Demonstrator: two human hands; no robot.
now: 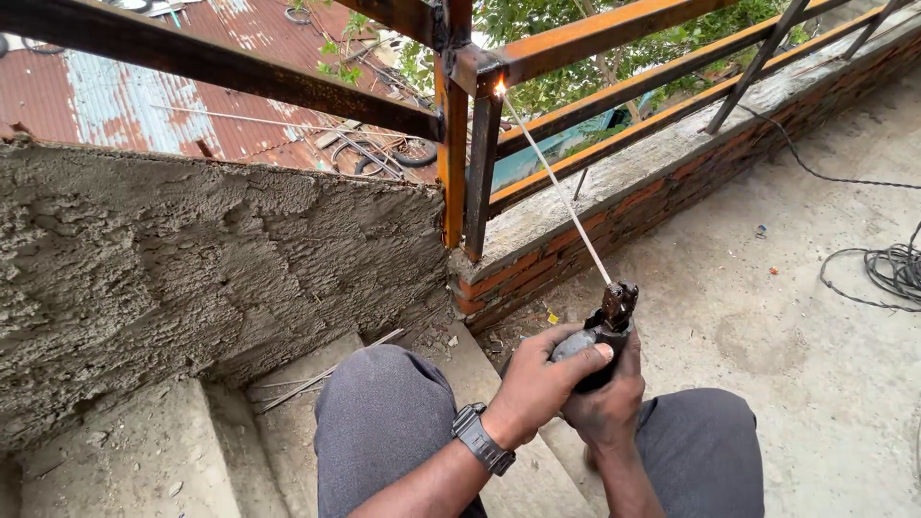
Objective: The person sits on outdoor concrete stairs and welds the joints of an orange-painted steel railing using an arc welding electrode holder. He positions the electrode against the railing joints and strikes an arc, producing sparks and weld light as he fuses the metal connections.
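A coiled black cable (892, 269) lies on the concrete floor, well right of the rough cement wall (192, 249); rusty corrugated roof (144, 86) behind it.

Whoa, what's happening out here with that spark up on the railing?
A person crouched on concrete steps grips a dark electrode holder with both the left hand and the right hand. A long thin white welding rod runs from the holder up to the rusty orange metal railing, where its tip glows bright at the joint. The railing stands on a low brick wall, beside a rough grey plastered wall. Black cables lie on the concrete floor.
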